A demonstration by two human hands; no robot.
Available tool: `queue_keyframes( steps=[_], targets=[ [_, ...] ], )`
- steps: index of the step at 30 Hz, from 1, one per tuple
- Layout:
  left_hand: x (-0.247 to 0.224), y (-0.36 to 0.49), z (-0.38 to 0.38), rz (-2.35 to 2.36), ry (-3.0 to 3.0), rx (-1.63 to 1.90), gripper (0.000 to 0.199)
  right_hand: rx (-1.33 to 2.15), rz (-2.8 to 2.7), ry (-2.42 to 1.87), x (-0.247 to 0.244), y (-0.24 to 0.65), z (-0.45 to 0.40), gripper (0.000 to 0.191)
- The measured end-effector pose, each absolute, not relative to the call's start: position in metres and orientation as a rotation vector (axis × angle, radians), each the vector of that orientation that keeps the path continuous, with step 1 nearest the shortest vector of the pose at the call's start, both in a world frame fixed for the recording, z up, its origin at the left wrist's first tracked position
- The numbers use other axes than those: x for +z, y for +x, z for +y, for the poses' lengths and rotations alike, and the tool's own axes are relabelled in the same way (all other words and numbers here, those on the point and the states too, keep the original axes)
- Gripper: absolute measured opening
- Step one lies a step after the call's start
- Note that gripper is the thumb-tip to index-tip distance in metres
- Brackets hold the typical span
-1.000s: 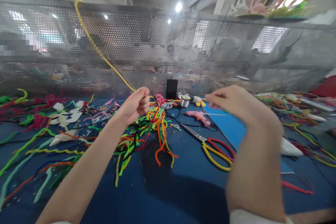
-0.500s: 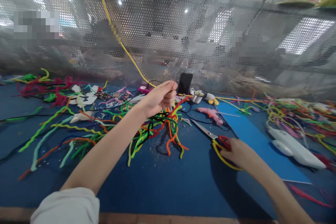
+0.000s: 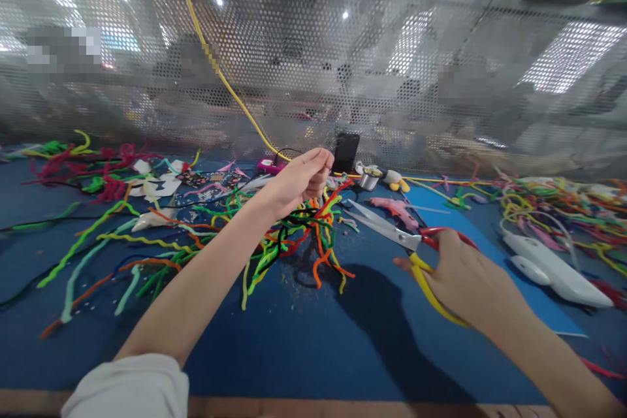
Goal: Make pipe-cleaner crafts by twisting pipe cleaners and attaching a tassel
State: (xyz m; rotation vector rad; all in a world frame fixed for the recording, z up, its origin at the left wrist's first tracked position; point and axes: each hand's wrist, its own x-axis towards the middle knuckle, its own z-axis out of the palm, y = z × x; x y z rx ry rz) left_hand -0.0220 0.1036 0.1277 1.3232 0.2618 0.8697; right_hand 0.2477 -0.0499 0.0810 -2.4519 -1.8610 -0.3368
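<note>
My left hand is closed in a pinch above a tangle of coloured pipe cleaners. Whatever sits between its fingers is hidden from me. In my right hand is a pair of scissors with one red and one yellow handle. Their blades are parted and point left, towards the pipe cleaners below my left hand. A gap separates the blades from that hand.
Behind the scissors lies a pink glue gun. A phone leans against the perforated metal screen, near a wire spool. A white power strip is on the right, by a blue sheet.
My right hand has lifted the scissors off the table and turned them. Their blades have gone from nearly closed to parted. My left hand has barely moved.
</note>
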Motion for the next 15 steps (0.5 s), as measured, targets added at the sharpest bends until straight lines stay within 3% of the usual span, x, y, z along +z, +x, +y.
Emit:
queue_keyframes(
  steps=[15],
  targets=[
    [0.132, -0.017, 0.089, 0.275, 1.453, 0.871, 0.032, -0.371, -2.189, -2.399, 0.126, 0.200, -0.017, 0.049]
  ],
)
